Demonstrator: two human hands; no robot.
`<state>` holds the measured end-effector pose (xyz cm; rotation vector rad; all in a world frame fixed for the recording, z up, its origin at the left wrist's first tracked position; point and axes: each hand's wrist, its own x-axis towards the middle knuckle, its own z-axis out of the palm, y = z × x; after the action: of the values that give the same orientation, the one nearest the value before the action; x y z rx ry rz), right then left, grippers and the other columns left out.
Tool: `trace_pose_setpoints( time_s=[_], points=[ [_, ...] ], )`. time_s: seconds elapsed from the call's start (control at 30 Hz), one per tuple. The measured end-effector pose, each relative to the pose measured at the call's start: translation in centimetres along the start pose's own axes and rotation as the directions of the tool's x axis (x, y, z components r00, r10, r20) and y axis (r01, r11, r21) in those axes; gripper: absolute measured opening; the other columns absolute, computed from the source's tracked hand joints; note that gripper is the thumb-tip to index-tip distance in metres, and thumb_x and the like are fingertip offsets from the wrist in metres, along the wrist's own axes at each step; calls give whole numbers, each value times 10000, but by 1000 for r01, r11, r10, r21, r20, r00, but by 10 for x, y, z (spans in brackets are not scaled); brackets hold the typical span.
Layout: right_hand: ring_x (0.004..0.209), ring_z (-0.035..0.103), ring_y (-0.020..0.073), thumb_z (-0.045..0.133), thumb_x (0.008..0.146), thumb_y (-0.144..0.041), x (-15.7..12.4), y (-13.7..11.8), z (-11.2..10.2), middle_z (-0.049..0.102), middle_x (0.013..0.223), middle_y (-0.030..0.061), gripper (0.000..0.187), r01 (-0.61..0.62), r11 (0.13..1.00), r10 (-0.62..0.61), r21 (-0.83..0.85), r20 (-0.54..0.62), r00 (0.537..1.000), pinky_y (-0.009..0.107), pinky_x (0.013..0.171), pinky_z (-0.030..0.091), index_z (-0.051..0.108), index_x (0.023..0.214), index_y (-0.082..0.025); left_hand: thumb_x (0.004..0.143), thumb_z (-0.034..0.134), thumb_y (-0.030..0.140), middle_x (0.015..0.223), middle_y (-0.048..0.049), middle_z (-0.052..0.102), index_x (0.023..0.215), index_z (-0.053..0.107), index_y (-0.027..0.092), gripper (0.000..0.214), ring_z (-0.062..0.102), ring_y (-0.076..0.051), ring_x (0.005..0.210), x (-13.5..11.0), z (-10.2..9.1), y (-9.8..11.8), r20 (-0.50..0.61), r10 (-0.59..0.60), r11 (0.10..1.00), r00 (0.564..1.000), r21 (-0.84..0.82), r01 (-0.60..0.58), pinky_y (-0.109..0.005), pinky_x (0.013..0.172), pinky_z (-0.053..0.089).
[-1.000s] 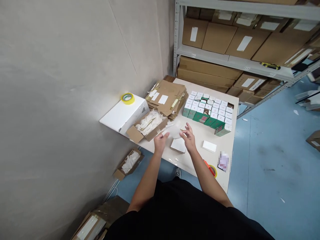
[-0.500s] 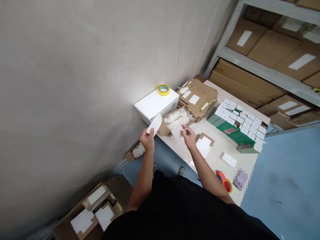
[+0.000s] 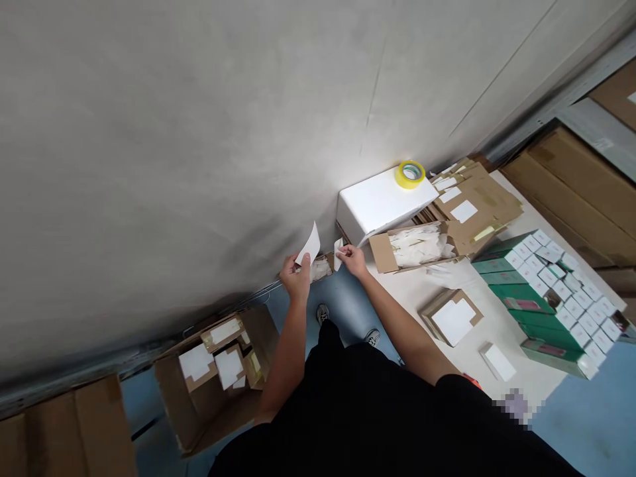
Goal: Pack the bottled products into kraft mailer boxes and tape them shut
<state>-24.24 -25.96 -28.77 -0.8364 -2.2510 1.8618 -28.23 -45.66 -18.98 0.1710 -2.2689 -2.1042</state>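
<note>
Judged from how things lie, the work seems partly done. Several small labelled cartons are gathered in a large floor carton (image 3: 199, 411), and 1 small brown carton (image 3: 451, 318) bearing a white label lies on the table (image 3: 407, 291). A stack of flattened cartons (image 3: 477, 199) and a block of green boxes (image 3: 536, 278) are not yet dealt with. A curved white slip (image 3: 309, 244) is held upright by the left hand (image 3: 297, 278), whose thumb and fingers are closed tightly on its lower edge. A smaller white piece (image 3: 338, 254) is pinched narrowly at the fingertips of the right hand (image 3: 354, 260). The 2 pieces are held near each other but apart, off the table's edge and close to the wall, above a small floor box (image 3: 320, 267) filled with white scraps. An open carton (image 3: 380, 253) of white packets is seen just beside the right hand, with a white box (image 3: 380, 199) and a yellow tape roll (image 3: 410, 174) behind it.
</note>
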Motion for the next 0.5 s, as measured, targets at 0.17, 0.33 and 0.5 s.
trace_pose_setpoints(
  time_s=[0.17,0.33,0.5],
  points=[
    [742,715,198,790,797,-380,37,36,65,730,737,18,195,-190,922,219,-338,49,975,254,704,514,683,765,-220,866,718,510,908,-56,727,908,758,169,346,669,-185,850,24,-37,-13,-51,120,984,991,135,-113,-285,789,530],
    [899,738,237,787,748,-215,67,71,110,762,810,50,75,-330,809,366,-486,-23,930,264,780,521,713,752,-223,873,720,463,896,-54,731,901,759,178,289,682,-194,845,40,-59,-27,-41,124,977,991,179,-115,-304,800,539],
    [854,724,221,735,733,-197,83,94,132,762,825,41,74,-308,851,326,-425,-32,945,292,800,538,718,800,-223,897,708,428,894,-42,728,901,762,196,238,678,-183,840,54,-64,-39,-14,135,967,991,221,-129,-300,814,540]
  ],
)
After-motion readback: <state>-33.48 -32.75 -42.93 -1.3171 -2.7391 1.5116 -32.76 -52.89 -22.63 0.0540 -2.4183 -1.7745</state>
